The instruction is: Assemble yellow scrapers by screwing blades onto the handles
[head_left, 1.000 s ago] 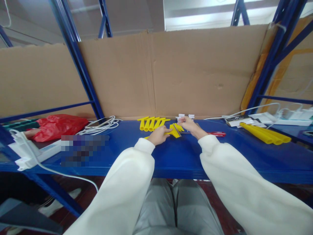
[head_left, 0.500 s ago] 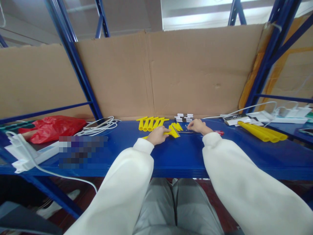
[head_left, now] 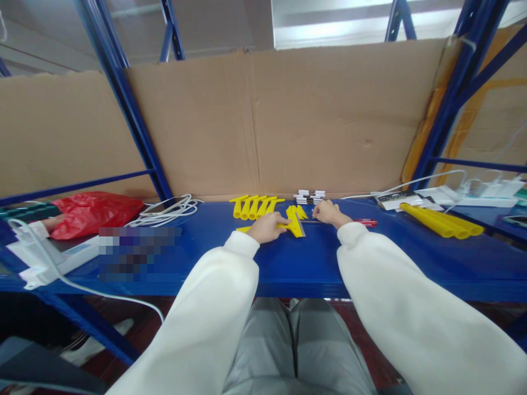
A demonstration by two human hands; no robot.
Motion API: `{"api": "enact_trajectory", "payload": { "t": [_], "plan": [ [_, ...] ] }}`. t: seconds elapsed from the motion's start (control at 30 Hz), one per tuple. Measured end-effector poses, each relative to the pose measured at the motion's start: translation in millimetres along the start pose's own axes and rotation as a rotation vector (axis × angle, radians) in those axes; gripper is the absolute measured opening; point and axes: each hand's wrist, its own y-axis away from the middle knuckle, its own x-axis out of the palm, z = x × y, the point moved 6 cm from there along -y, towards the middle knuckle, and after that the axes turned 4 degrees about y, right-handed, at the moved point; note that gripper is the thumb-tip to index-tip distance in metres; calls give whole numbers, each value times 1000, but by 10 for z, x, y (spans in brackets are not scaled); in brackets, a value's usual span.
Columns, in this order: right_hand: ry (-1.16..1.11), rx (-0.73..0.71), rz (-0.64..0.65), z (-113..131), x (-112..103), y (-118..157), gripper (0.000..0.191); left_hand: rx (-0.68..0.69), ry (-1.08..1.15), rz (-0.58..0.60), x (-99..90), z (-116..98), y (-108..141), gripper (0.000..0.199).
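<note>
My left hand is closed around a yellow scraper whose wide head and metal edge point right. Its handle comes out behind the hand on the left. My right hand is low over the table with its fingers pinched together; anything between them is too small to make out. Under that hand runs the thin shaft of a screwdriver, its red handle to the right. Small yellow pieces lie just behind the scraper head. Beyond them is a stack of white and dark blade-like parts.
Several yellow scraper handles lie in a row at the back. More yellow tubes rest at the right by a white packet. Coiled white cable, a power strip and another person's hand by a red bag are at left.
The scraper head in my left hand has turned slightly, its edge now facing more to the right. My right hand has shifted a little left. The red bag at left has moved slightly.
</note>
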Motion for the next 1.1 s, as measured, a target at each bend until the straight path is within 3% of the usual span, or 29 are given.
{"api": "enact_trajectory", "payload": {
  "t": [0.3,0.47,0.67,0.8,1.1],
  "plan": [
    [-47,26,39,2,50,-10,15,-32,-30,-12,-49,-65,17,33],
    [-178,11,-26,43,-30,-1,14,-45,-42,-7,-50,-67,23,33],
    [-458,-357,-74,377,-61,12,12,-8,-19,-5,-35,-60,11,31],
    [-517,-553,-108,533,0,40,16,7,-4,-3,-44,-98,20,31],
    [-356,-606,-121,568,32,52,15,20,-33,11,-42,-149,19,29]
  ]
}}
